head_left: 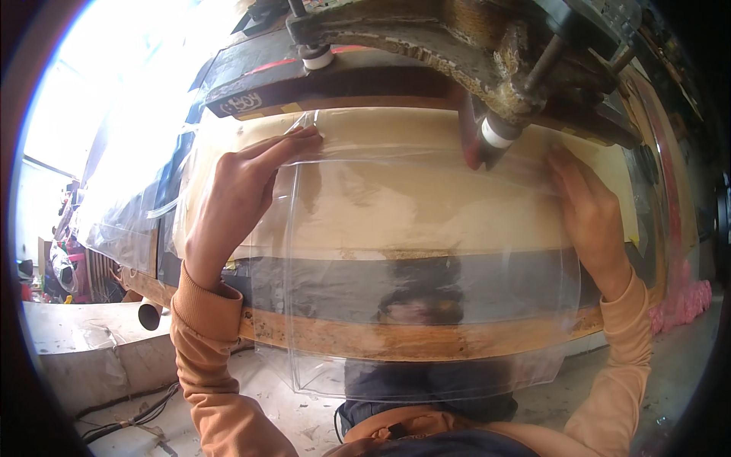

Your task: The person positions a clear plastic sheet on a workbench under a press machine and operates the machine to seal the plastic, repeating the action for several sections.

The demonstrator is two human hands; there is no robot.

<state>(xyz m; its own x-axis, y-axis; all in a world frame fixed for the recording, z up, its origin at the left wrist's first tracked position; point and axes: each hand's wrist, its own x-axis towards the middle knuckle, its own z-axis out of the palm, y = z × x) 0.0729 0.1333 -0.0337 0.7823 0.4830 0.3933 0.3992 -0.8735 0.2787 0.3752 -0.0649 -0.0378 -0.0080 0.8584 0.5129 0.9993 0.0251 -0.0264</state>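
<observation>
Clear plastic sheet (426,293): spread across mid-frame over the cream board (411,126), its lower part hung past the table (145,286) edge.
Left hand (247,175): fingers drawn together at the sheet's upper left; whether plastic is pinched cannot be told.
Right hand (585,199): fingers extended at the upper right; thumb hidden.
Sheet alignment: apparently in hand, below the black bar (358,90).
Bar clearance: squared edges and withdrawn fingers seemingly called for next.

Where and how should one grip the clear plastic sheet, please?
Probably pinch the clear plastic sheet at the left and right sides of its far end, coming from the near side: it looks thin and limp, its near end lies past the wooden edge, and a dark bar spans the far side.
</observation>
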